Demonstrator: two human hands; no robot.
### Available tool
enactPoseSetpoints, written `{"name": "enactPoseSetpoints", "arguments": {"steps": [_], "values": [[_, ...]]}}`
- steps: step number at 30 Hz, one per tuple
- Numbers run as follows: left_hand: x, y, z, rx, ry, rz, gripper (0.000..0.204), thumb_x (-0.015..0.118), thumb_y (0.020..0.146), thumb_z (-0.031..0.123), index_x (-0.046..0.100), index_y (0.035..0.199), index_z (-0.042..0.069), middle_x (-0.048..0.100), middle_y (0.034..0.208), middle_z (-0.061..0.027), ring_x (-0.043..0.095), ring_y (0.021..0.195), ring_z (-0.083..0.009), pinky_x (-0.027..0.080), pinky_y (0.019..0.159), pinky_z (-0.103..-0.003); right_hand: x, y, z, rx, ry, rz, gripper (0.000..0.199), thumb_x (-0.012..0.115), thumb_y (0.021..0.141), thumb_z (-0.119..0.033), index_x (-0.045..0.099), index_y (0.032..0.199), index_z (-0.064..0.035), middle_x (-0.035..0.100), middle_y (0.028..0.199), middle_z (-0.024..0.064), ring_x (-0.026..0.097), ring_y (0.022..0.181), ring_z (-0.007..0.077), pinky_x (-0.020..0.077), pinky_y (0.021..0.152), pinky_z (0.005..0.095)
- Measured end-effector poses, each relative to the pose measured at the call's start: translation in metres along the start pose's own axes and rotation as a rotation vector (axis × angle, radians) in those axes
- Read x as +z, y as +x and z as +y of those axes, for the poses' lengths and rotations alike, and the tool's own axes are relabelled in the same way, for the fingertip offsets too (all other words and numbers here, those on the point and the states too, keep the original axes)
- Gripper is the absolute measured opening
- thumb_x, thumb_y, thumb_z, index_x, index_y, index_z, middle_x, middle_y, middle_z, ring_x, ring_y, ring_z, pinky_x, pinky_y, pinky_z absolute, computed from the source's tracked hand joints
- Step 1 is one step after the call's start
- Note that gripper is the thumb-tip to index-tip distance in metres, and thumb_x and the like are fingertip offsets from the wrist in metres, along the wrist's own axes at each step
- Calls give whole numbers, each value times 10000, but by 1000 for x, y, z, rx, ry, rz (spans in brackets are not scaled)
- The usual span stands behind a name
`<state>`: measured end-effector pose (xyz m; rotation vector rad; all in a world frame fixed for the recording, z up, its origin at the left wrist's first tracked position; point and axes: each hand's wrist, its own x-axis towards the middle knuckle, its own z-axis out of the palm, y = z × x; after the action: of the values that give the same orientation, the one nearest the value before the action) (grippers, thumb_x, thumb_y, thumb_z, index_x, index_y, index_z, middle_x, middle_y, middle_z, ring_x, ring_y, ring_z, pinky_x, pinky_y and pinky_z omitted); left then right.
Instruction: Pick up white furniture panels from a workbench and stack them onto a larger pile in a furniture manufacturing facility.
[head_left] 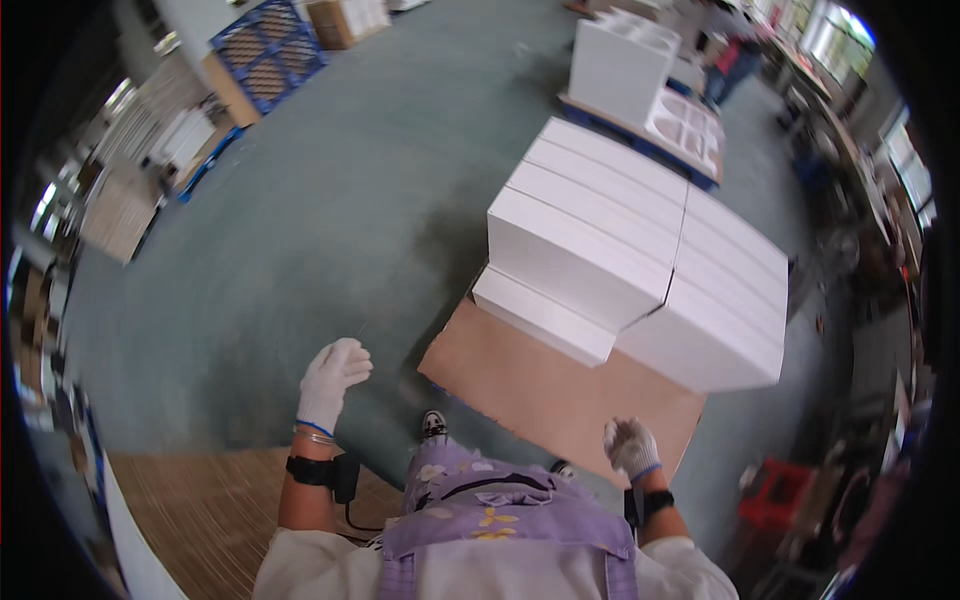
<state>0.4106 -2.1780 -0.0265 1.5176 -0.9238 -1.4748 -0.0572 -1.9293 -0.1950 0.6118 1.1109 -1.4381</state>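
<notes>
My left hand (335, 382), in a white knitted glove, hangs over the floor to the left of my body. Its fingers are loosely bent and apart, with nothing visible in them. My right hand (631, 448), gloved too and greyish at the palm, is above the near right part of a brown cardboard sheet (540, 385). Half curled, its fingers hold nothing that I can see. Ahead of it, on the sheet, stands a block of white panels or boxes (590, 225) in rows. A lower white piece (545, 315) lies along its near left side, and more white boxes (710, 320) stand at its right.
Brown corrugated board (230, 510) lies at my near left. Beyond the stack is a pallet (640, 135) with white pieces that have round openings. A blue pallet (268, 55) leans at the far left. A red crate (775, 495) stands at right; a person (735, 60) is far off.
</notes>
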Motion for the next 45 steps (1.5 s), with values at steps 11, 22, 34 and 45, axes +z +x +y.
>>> {"name": "enactPoseSetpoints", "arguments": {"steps": [11,22,34,45], "values": [[-46,158,14,-292,175,-66,468,592,972,400,584,1149,-33,648,980,-118,662,835,-213,547,717,-314,51,16,124,27,-43,254,429,450,1040,-385,577,1057,25,647,884,165,632,725,284,549,678,406],[55,234,-61,-494,392,-361,336,627,951,425,602,997,93,546,848,28,494,684,-81,378,556,-216,-24,139,77,-102,131,521,332,483,1019,-354,572,908,-53,609,747,96,610,628,235,551,579,370],[209,448,-266,-391,918,-498,632,726,870,445,531,1323,49,350,766,78,321,632,-26,285,526,-216,-34,362,50,-711,-535,681,200,547,966,-166,611,1126,-64,624,967,99,607,827,228,511,726,341],[254,571,-384,-483,536,-781,605,571,990,395,395,1467,68,483,1438,-70,482,1307,-230,433,1016,-423,-38,479,-27,-424,-554,661,720,492,907,-642,570,1373,-100,555,1391,134,542,1230,269,407,1037,343]]}}
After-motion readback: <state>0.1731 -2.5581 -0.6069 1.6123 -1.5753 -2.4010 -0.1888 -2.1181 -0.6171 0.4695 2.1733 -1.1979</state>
